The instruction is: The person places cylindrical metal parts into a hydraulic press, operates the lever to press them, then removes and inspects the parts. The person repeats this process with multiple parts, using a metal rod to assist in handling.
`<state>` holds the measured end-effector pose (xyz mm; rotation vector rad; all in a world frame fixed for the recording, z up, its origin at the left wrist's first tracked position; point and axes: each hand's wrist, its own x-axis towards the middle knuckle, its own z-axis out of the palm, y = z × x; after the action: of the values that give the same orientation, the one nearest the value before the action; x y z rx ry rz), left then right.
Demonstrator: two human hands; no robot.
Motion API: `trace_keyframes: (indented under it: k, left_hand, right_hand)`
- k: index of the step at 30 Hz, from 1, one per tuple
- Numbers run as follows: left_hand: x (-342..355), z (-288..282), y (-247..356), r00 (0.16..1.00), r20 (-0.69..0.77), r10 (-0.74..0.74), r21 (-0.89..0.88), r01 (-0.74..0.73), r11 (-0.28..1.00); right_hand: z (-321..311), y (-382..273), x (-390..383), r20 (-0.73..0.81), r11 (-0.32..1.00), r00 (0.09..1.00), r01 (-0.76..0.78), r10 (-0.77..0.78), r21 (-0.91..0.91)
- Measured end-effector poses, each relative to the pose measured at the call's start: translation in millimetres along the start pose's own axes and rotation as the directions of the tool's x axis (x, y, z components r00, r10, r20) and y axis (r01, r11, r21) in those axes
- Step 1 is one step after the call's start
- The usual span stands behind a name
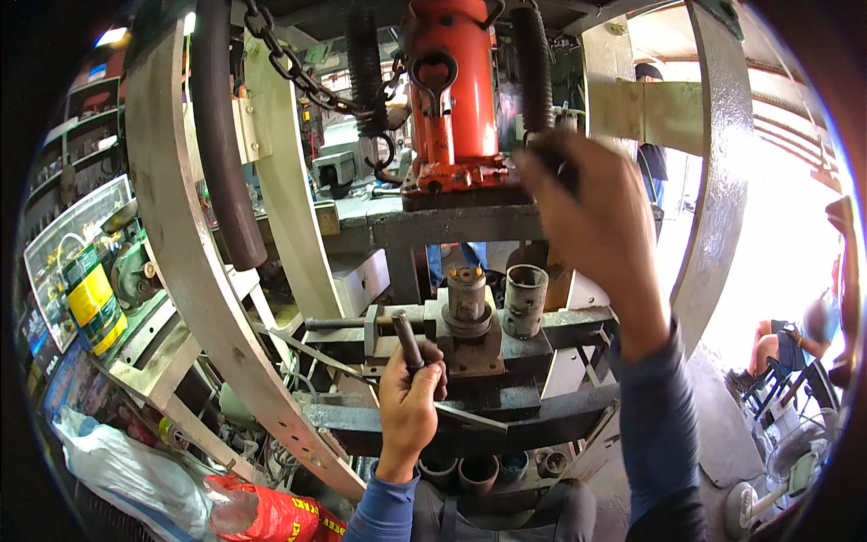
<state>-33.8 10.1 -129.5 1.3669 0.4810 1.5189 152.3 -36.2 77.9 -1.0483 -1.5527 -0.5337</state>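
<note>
My left hand [408, 397] grips an upright dark metal rod [405, 334] in front of a steel fixture [468, 361]. On this fixture stands a short metal cylinder [466, 296] with brass-coloured tips on top; a worn hollow steel sleeve [524, 312] stands at its right. My right hand [587, 212], blurred, is raised beside the base of a red hydraulic jack [456, 99], below a dark coiled spring [533, 63]; its fingers are curled around something dark that I cannot make out.
A pale press frame [163, 144] surrounds the work. A hanging chain [298, 68] is at upper left; a yellow-green can [95, 303] and white bags [117, 470] are at left. A seated person [795, 343] is at right; another person stands behind the frame.
</note>
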Motion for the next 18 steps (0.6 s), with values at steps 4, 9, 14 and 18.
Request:
trace_keyframes:
  k: [4, 9, 14, 18]
  left_hand:
    - [-40.6, 17.7, -8.6, 0.985, 0.089, -0.148, 0.036, 0.145, 0.989]
    - [-86.8, 24.2, -29.8, 0.932, 0.211, -0.294, -0.027, 0.306, 0.952]
    - [-111.2, 12.2, -43.9, 0.887, 0.199, -0.417, -0.007, 0.427, 0.904]
    - [-120.6, 3.1, -52.7, 0.88, 0.151, -0.45, 0.015, 0.453, 0.891]
  right_hand:
    - [11.5, 39.3, 48.5, 0.195, 0.916, 0.968, -0.071, 0.159, -0.396]
    - [11.6, 36.4, 68.7, 0.346, 0.922, 0.882, -0.204, 0.319, -0.33]
    - [11.0, 38.9, 75.8, 0.434, 0.905, 0.796, -0.336, 0.422, -0.262]
    - [19.1, 36.1, 66.0, 0.364, 0.929, 0.931, 0.15, -0.017, -0.339]
